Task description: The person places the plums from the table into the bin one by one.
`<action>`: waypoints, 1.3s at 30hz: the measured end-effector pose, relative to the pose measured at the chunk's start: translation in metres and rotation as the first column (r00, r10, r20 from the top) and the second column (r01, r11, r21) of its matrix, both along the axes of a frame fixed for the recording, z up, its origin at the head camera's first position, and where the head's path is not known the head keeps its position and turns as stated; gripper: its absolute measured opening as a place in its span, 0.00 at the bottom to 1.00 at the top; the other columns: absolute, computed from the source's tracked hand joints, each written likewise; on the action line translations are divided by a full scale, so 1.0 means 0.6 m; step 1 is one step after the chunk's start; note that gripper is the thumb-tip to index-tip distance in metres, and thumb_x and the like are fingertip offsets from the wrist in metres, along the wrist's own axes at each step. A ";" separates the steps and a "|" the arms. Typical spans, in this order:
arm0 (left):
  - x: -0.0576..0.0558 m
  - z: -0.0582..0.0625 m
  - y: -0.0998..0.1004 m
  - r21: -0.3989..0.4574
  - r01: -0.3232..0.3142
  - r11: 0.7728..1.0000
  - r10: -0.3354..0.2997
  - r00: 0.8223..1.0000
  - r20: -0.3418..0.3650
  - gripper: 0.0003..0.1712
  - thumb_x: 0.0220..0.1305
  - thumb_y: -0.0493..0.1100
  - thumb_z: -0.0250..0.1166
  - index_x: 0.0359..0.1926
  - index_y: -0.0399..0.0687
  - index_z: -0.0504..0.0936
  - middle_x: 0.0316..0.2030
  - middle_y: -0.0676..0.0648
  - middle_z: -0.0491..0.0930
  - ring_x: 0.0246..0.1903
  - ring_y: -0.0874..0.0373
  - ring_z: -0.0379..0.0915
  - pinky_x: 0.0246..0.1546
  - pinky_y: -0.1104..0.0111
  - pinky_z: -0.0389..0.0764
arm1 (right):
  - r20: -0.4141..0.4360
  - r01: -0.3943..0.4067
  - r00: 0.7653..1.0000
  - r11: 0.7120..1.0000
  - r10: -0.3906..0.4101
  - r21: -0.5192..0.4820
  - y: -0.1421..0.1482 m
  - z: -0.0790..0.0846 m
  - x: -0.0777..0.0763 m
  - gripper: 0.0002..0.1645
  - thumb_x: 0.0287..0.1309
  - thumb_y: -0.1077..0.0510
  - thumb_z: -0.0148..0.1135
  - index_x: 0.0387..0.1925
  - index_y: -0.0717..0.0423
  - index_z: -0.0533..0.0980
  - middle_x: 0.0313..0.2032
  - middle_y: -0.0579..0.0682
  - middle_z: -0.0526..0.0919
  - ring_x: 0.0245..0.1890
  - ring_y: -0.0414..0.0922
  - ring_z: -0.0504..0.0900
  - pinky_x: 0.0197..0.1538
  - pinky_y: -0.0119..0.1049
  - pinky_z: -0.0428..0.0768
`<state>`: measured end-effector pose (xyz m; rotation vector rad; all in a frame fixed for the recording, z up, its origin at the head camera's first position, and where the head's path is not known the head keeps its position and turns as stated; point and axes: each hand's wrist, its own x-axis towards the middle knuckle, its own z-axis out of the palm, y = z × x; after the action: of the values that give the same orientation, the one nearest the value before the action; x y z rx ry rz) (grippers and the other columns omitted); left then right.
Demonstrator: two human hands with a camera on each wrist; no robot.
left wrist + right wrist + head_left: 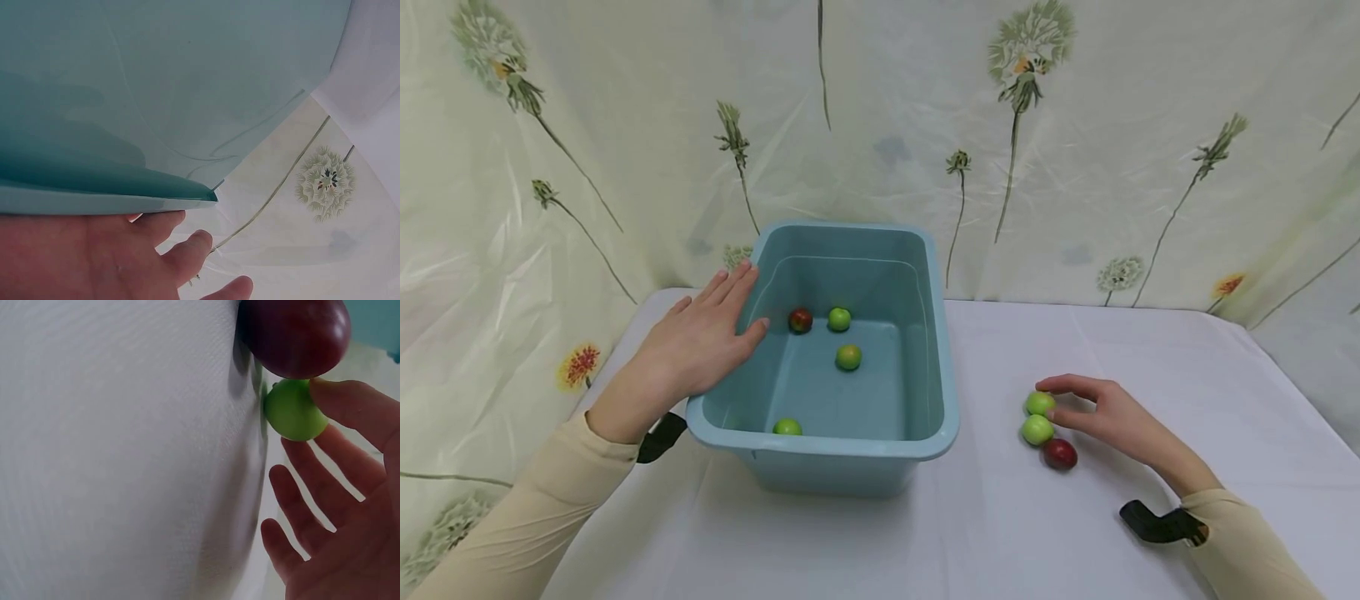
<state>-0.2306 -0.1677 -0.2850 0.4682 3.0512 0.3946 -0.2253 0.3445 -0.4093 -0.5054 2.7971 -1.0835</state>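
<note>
My left hand (696, 333) lies with straight fingers along the left rim of a blue-green plastic tub (842, 446); the left wrist view shows it just outside the tub wall (187, 75). To the right of the tub, my right hand (1108, 417) has thumb and forefinger around the farther small round green fruit (1040, 403), pinching it on the table. Touching that one is a second green fruit (1037, 430), and nearer me sits a dark red, plum-like fruit (1060, 454). In the right wrist view the thumb (356, 409) meets a green fruit (295, 411).
Inside the tub lie a red fruit (801, 320) and several green ones, one (787, 427) close to the near wall. A white cloth (1000, 533) covers the table. Behind it hangs a dandelion-patterned sheet (880, 108).
</note>
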 end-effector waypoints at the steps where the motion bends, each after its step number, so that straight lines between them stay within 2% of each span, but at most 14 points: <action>1: 0.000 0.000 0.000 0.001 0.000 1.000 0.000 1.000 0.000 0.42 0.76 0.58 0.45 0.79 0.47 0.39 0.78 0.46 0.36 0.75 0.43 0.32 0.68 0.39 0.44 | -0.001 0.003 1.000 1.000 -0.003 0.012 -0.001 -0.001 -0.001 0.24 0.63 0.50 0.67 0.59 0.52 0.77 0.57 0.51 0.79 0.64 0.56 0.68 0.61 0.56 0.68; 5: 0.000 -0.001 0.000 0.002 0.001 1.000 -0.001 1.000 0.000 0.42 0.76 0.57 0.46 0.79 0.46 0.40 0.78 0.45 0.37 0.75 0.43 0.32 0.68 0.39 0.44 | -0.024 0.009 1.000 0.999 -0.008 0.053 -0.001 -0.007 -0.004 0.24 0.62 0.51 0.67 0.58 0.52 0.78 0.56 0.51 0.80 0.62 0.54 0.71 0.60 0.50 0.71; 14: 0.000 -0.003 0.000 0.006 0.001 1.000 -0.001 1.000 -0.002 0.42 0.76 0.58 0.45 0.79 0.46 0.40 0.78 0.46 0.36 0.75 0.44 0.32 0.68 0.39 0.44 | -0.041 -0.004 0.999 1.000 0.004 -0.006 -0.002 -0.002 -0.006 0.25 0.61 0.55 0.68 0.58 0.58 0.76 0.56 0.56 0.80 0.63 0.61 0.69 0.60 0.64 0.66; 19: 0.000 -0.003 0.000 0.007 0.003 1.000 -0.003 1.000 -0.002 0.42 0.76 0.58 0.45 0.79 0.46 0.39 0.78 0.46 0.36 0.75 0.44 0.31 0.68 0.39 0.45 | -0.047 0.007 0.999 1.000 -0.008 -0.019 -0.008 0.010 -0.006 0.24 0.63 0.53 0.66 0.59 0.55 0.76 0.56 0.53 0.80 0.64 0.59 0.68 0.60 0.65 0.66; 29: -0.002 -0.005 0.001 0.003 0.008 1.000 -0.008 1.000 -0.008 0.42 0.76 0.58 0.45 0.79 0.46 0.40 0.78 0.46 0.36 0.75 0.44 0.31 0.68 0.39 0.43 | -0.070 0.075 0.995 0.997 -0.077 -0.021 -0.030 0.040 -0.011 0.24 0.63 0.49 0.66 0.60 0.48 0.76 0.56 0.48 0.80 0.64 0.53 0.69 0.60 0.59 0.69; 36: -0.001 -0.003 0.000 0.001 0.005 1.000 -0.005 1.000 -0.004 0.42 0.76 0.58 0.45 0.79 0.46 0.40 0.78 0.46 0.36 0.75 0.44 0.31 0.68 0.39 0.43 | -0.099 0.063 0.993 0.997 -0.067 -0.041 -0.046 0.062 -0.012 0.24 0.64 0.49 0.66 0.60 0.49 0.76 0.57 0.50 0.79 0.64 0.55 0.69 0.59 0.62 0.69; 39: -0.001 -0.003 0.000 0.001 0.005 1.000 -0.005 1.000 -0.002 0.42 0.76 0.58 0.45 0.79 0.46 0.40 0.78 0.46 0.36 0.75 0.44 0.31 0.68 0.39 0.44 | -0.101 0.082 0.991 0.995 -0.088 -0.061 -0.053 0.068 -0.011 0.24 0.63 0.48 0.66 0.59 0.47 0.76 0.56 0.48 0.79 0.63 0.52 0.70 0.60 0.61 0.68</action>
<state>-0.2312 -0.1676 -0.2869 0.4758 3.0516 0.3959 -0.2321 0.3129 -0.3685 -0.4648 2.9092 -1.1893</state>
